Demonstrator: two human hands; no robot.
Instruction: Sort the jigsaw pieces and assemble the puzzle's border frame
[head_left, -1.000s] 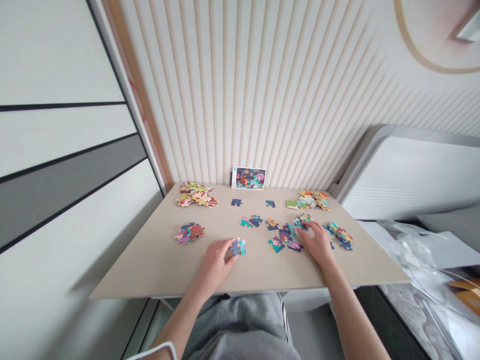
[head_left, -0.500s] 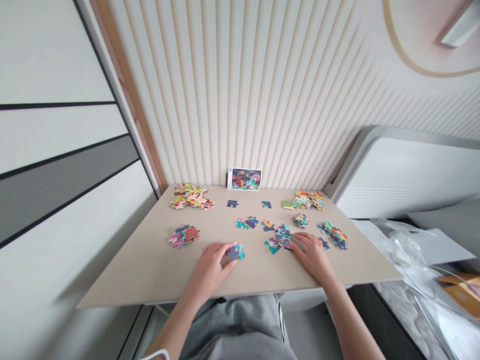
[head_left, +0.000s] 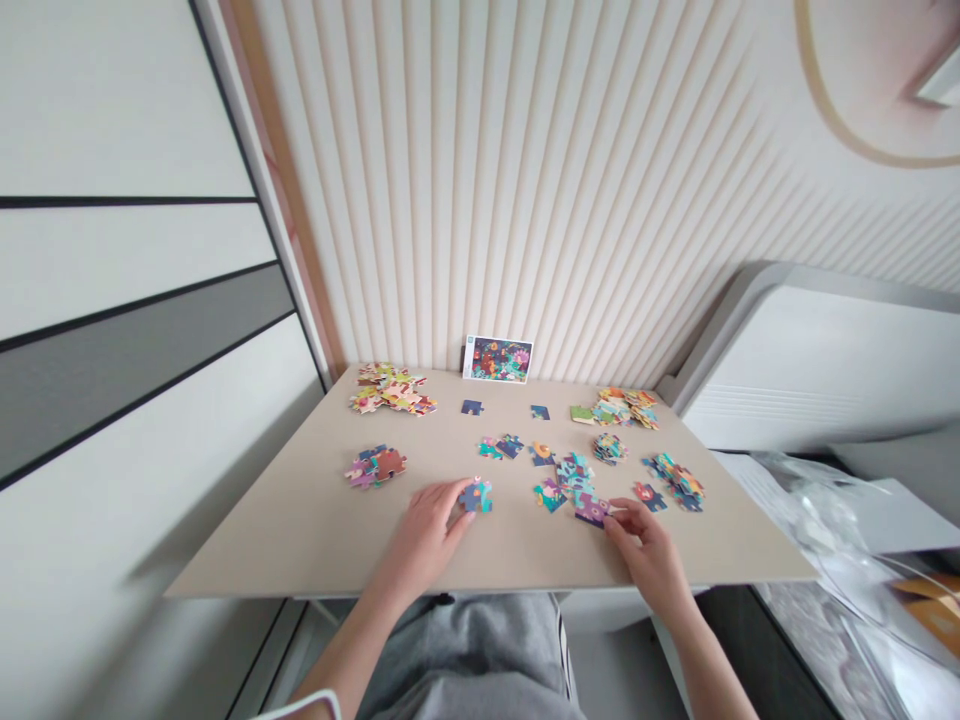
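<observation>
Thumb and fingers of my left hand (head_left: 431, 528) close on the left edge of a blue and teal puzzle piece (head_left: 477, 495) near the front middle of the table. My right hand (head_left: 646, 545) pinches the right edge of a purple piece (head_left: 592, 509). Just behind that piece lie teal pieces (head_left: 575, 473), with a green and pink piece (head_left: 550, 495) to their left. A dark piece with a red figure (head_left: 649, 496) lies right of my right fingertips. An orange and blue piece (head_left: 542, 454) sits farther back.
A picture card (head_left: 498, 359) stands at the table's (head_left: 300, 530) back edge. Piles of pieces lie at back left (head_left: 391, 390), back right (head_left: 626, 408), left (head_left: 376, 467) and right (head_left: 677, 482). Two single blue pieces (head_left: 472, 408) (head_left: 540, 412) lie before the card.
My right hand has drawn back toward me and right, and now grips the purple piece. The red-figured piece it partly covered is exposed. The view has shifted slightly.
</observation>
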